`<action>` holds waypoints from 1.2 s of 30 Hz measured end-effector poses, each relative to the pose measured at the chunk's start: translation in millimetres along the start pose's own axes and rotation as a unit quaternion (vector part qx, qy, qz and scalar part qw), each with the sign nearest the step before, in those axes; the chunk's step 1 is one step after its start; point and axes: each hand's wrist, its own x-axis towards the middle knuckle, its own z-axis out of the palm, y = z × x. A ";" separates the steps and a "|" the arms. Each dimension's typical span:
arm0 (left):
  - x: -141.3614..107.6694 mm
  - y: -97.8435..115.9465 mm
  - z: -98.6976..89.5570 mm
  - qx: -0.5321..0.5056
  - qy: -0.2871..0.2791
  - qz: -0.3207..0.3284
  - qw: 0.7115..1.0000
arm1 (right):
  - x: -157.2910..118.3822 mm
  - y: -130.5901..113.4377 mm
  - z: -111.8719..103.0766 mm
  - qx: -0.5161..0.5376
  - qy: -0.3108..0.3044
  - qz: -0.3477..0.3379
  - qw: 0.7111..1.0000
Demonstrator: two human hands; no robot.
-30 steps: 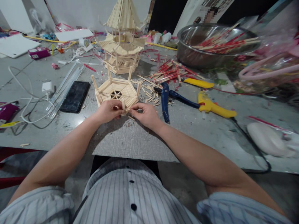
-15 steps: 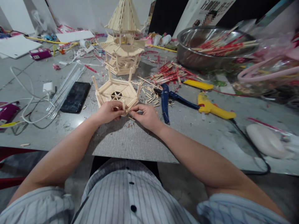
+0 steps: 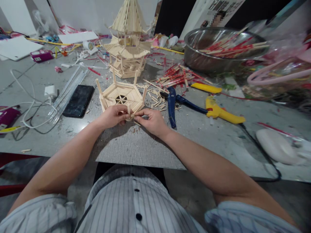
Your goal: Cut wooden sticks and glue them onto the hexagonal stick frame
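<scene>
A hexagonal frame built of pale wooden sticks, with short upright posts at its corners, lies on the table in front of me. My left hand is closed at its near corner, with thumb and fingers round a short post. At the same corner my right hand is closed in a pinch, fingertips almost meeting those of the left. What lies between the right fingertips is too small to make out. Just behind the frame stands a tiered stick pagoda.
Right of the frame lie short stick pieces, a blue-handled cutter, a yellow utility knife and a yellow glue gun with its cord. A metal bowl holds red-wrapped sticks. On the left are a phone and a white charger.
</scene>
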 end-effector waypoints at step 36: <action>-0.5 -0.3 1.4 -0.017 0.000 -0.014 1.000 | 1.0 2.2 0.8 0.006 -0.009 0.020 1.000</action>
